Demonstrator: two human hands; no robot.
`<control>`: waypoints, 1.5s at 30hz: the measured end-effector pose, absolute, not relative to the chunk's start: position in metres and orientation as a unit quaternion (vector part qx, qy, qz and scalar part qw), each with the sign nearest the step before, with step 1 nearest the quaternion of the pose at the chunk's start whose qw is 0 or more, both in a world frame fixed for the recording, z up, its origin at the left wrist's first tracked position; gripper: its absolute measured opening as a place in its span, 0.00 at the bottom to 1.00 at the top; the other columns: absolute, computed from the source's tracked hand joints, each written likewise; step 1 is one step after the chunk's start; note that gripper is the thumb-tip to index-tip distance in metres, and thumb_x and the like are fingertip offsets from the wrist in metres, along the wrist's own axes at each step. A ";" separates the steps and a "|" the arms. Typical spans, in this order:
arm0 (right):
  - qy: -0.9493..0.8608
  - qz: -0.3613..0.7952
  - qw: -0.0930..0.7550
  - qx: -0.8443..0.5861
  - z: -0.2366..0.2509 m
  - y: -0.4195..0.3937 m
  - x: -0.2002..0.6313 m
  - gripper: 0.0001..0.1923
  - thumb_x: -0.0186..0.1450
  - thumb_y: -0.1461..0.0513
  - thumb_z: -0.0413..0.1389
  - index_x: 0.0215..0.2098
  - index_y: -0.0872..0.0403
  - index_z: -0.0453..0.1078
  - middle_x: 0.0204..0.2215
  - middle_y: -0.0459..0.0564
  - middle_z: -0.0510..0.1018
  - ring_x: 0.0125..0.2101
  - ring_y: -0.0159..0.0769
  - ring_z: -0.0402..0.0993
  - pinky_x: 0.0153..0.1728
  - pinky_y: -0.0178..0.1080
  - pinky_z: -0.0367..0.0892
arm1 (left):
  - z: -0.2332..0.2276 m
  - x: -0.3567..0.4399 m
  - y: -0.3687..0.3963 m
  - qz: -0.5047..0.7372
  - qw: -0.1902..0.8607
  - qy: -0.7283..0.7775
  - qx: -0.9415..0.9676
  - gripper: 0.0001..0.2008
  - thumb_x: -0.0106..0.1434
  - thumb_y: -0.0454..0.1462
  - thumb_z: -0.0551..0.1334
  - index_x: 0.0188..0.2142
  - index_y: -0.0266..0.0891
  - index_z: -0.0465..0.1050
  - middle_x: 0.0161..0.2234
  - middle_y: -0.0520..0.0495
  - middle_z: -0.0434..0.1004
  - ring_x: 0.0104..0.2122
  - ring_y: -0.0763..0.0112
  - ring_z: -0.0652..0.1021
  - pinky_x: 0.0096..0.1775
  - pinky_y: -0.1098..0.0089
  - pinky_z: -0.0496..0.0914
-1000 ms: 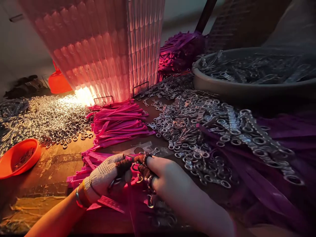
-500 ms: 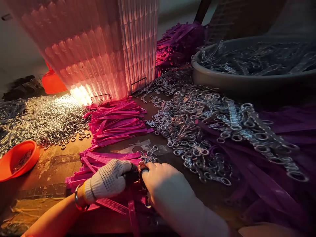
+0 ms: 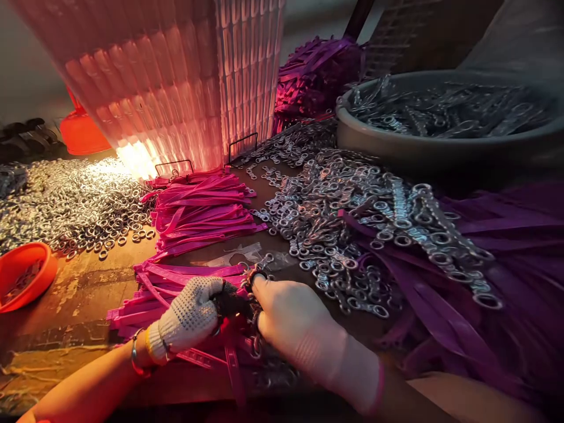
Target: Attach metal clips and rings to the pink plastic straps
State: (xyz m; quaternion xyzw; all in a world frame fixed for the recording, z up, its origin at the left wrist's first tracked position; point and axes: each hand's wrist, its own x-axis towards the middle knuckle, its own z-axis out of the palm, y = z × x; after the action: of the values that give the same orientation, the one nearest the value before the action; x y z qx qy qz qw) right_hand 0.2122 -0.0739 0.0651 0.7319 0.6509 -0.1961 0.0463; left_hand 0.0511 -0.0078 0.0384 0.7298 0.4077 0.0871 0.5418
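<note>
Workbench (image 3: 88, 288) surface carries all material in reach of the hands. Directly ahead of both hands stands a tall ribbed translucent basket (image 3: 176, 76), lit from within; ahead and to the right of the right hand sits a grey basin (image 3: 440, 147) filled with metal parts. A wide heap of metal rings (image 3: 335, 223) lies just ahead and right of the right hand, and a second heap (image 3: 74, 205) lies ahead and left of the left hand, with an orange bowl (image 3: 22, 276) further left. A stack of pink straps (image 3: 202, 211) lies just ahead of the left hand; darker purple straps (image 3: 506, 264) spread to the far right. Compared with one second ago, both hands sit slightly further forward and closer together, the right hand now rolled over the work so its fingertips press down, which suggests that a ring is being seated on a strap end. Left hand (image 3: 189, 317), gloved, is closed around a pink strap bundle (image 3: 176, 279) that runs beneath it and out to the left. Right hand (image 3: 295, 323), also gloved, is curled with fingers together, its fingertips (image 3: 258, 282) pinching a small ring (image 3: 255, 274) at the strap end, touching the left fingertips. Whether the ring is fully engaged cannot be told.
</note>
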 end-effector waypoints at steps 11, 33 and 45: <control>0.785 -0.050 0.000 0.617 0.040 -0.097 0.212 0.01 0.57 0.67 0.55 0.30 0.56 0.66 0.21 0.54 0.77 0.22 0.39 0.74 0.21 0.40 0.41 | 0.070 0.047 0.007 -0.025 0.589 0.307 0.748 0.11 0.62 0.36 0.58 0.33 0.34 0.79 0.25 0.49 0.74 0.21 0.78 0.65 0.21 0.78 0.58; 0.720 0.039 0.063 0.690 -0.001 -0.004 0.333 0.14 0.61 0.71 0.49 0.39 0.62 0.76 0.45 0.64 0.76 0.46 0.51 0.68 0.38 0.44 0.57 | 0.030 0.074 0.066 0.137 0.896 0.372 0.202 0.21 0.72 0.44 0.48 0.40 0.29 0.72 0.25 0.44 0.75 0.13 0.79 0.67 0.11 0.81 0.58; 0.676 0.090 -0.054 0.730 -0.025 -0.005 0.340 0.12 0.61 0.69 0.50 0.37 0.60 0.75 0.40 0.62 0.77 0.46 0.49 0.68 0.43 0.43 0.59 | 0.021 0.082 0.048 0.112 0.885 0.354 0.282 0.13 0.57 0.27 0.58 0.42 0.31 0.73 0.29 0.46 0.76 0.15 0.80 0.70 0.12 0.83 0.56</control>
State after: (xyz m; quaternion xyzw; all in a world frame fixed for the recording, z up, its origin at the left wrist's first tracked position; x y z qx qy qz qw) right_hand 0.3396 -0.0055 -0.0247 0.7296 0.6758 0.0901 -0.0542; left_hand 0.0825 0.0483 0.0207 0.2818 0.3536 0.1118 0.8849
